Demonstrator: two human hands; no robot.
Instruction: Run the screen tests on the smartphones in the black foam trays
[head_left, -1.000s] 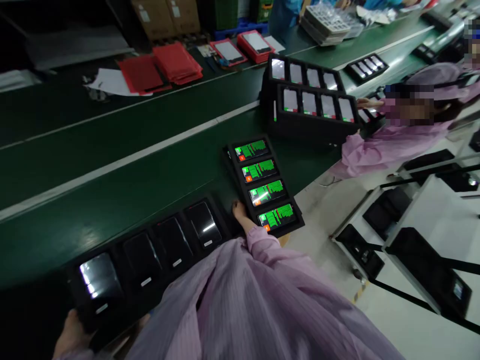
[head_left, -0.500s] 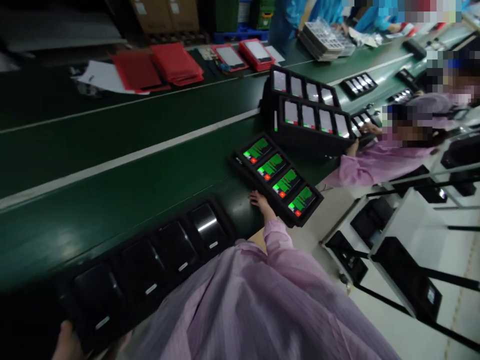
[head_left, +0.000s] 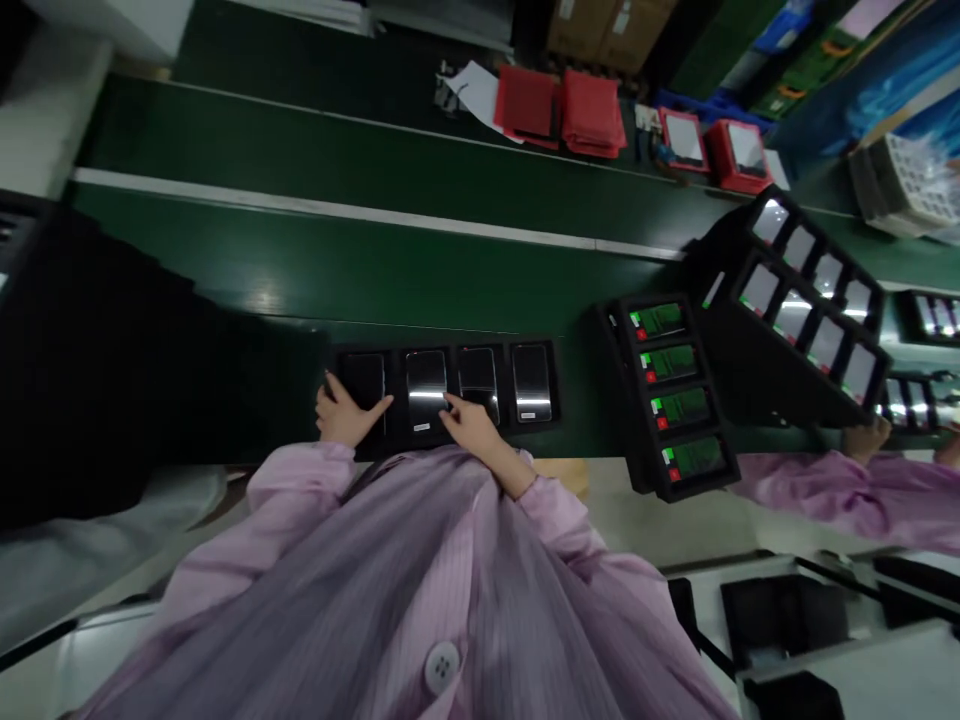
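A black tray (head_left: 397,388) lies in front of me on the green bench, with a row of dark-screened phones in its slots. My left hand (head_left: 346,412) is at the tray's left end, thumb and fingers spread over the leftmost phone (head_left: 364,378). Between the second phone (head_left: 427,385) and the third phone (head_left: 480,375) is my right hand (head_left: 471,425), its index finger stretched out close to the screens. Whether the fingertip touches glass I cannot tell. The rightmost phone (head_left: 532,382) lies uncovered, a small white label at its lower edge.
On the right stand stacked trays (head_left: 679,400) of phones with green-lit screens. Beyond them are taller tray stacks (head_left: 810,300) with white-lit phones and a co-worker's hand (head_left: 866,438). Red sleeves (head_left: 592,110) lie at the back. A dark pile (head_left: 90,360) fills the left.
My view has swung left and levelled out. The dark-screened tray now lies flat in front of me. My right hand has moved from beside the green-lit tray to the dark phones.
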